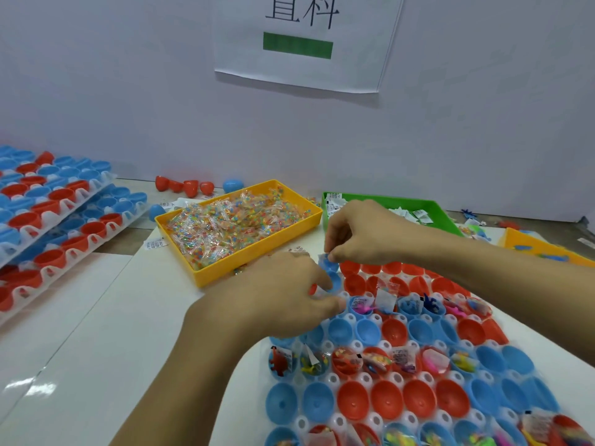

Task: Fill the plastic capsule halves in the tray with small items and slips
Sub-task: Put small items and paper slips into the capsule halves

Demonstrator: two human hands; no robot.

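A white moulded tray [356, 345] at the lower right holds rows of blue and red capsule halves [386, 397]. Some rows are empty, and others carry small toys, bead packets and paper slips [401, 358]. At the tray's far left corner, my left hand [283, 294] curls around a blue capsule half [333, 281]. My right hand [363, 233] is just above it. Its fingertips pinch a small clear packet [323, 259] at the capsule's mouth. What sits inside that capsule is hidden.
A yellow bin [257, 255] full of bead packets stands behind the tray. A green bin [415, 204] of slips is to its right, and an orange bin [528, 244] is at the far right. Stacked capsule trays [48, 217] lie on the left. Loose capsule halves [190, 186] sit by the wall.
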